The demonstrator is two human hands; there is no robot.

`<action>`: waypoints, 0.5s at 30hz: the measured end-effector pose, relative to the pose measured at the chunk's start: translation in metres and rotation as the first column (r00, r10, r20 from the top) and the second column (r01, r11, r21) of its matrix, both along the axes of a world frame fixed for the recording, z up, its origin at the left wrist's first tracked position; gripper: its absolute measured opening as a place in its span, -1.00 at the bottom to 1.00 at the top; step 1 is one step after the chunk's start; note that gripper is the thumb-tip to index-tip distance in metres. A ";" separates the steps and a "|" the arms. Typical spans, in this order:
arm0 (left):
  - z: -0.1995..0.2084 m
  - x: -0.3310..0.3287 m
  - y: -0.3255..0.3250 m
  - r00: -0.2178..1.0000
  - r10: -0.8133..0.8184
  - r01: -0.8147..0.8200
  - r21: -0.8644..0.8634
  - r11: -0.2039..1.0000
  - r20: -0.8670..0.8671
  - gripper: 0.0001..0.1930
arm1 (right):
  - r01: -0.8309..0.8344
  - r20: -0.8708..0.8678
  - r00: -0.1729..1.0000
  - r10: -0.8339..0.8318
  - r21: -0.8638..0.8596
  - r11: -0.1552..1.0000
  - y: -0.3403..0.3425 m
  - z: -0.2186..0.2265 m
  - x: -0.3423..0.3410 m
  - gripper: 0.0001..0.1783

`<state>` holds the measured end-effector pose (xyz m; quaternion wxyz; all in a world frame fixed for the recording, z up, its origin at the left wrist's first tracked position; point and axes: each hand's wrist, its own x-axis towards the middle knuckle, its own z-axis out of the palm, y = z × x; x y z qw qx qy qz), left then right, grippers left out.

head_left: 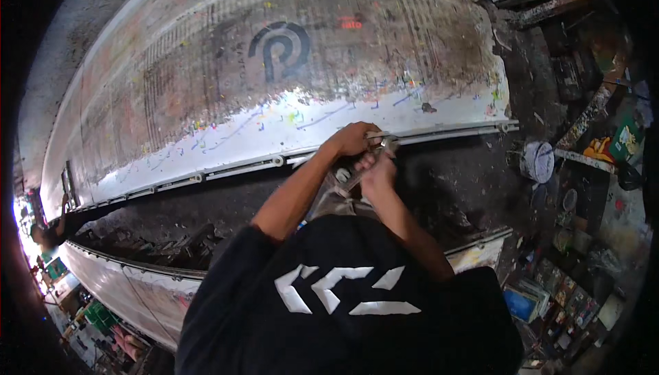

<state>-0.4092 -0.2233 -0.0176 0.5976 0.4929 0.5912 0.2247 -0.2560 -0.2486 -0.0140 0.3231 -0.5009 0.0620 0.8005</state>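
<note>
L hand (355, 139) up at the near edge of the long table, fingers bent over the top of a small metal piece (386, 143); grip's partly hidden, so can't tell if it's pinching or only touching. R hand (377, 172) just below and a bit to the right, closed on the lower part of that same piece, knuckles in tight. So the piece sits btwn the two hands, R of the L fingertips, just above the R fist, right by the metal rail (446, 132). Exact shape? Too small to tell.

Rail runs the table's full near side, w/ round fittings (277, 161) spaced along it L of the hands. Beyond: printing table (384, 110), white strip up front, grey-brown stained farther back, paint flecks all over, dark rounded logo mid-top.

Nearer in, black T-shirt (350, 334) w/ white angular print, torso bent over the work. Behind L, a 2nd long table (130, 289), dark gap btwn the two.

Out R: paint-smeared bucket (539, 162) near the table's end, orange-yellow cloth (599, 148) past it, blue-centred frame (523, 304) lower down amid clutter. Far L: another person (47, 236) at the table's other end, arm up to its edge; green crate (101, 316) below.
</note>
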 end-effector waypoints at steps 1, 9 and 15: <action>-0.010 -0.015 -0.022 0.987 0.123 -0.111 0.119 0.987 -0.102 -0.49 | -0.003 0.008 1.000 0.002 0.094 0.996 -0.001 0.026 0.003 -0.69; 0.034 0.025 -0.028 0.752 0.442 -0.287 0.361 0.887 -0.489 -0.44 | -0.223 0.586 0.810 -0.029 0.353 0.909 0.146 0.050 0.138 -0.61; 0.065 0.145 0.068 0.733 0.338 -0.008 0.489 0.872 -0.591 -0.58 | -0.780 0.955 -0.145 -0.258 0.050 0.624 0.263 0.036 0.255 -0.53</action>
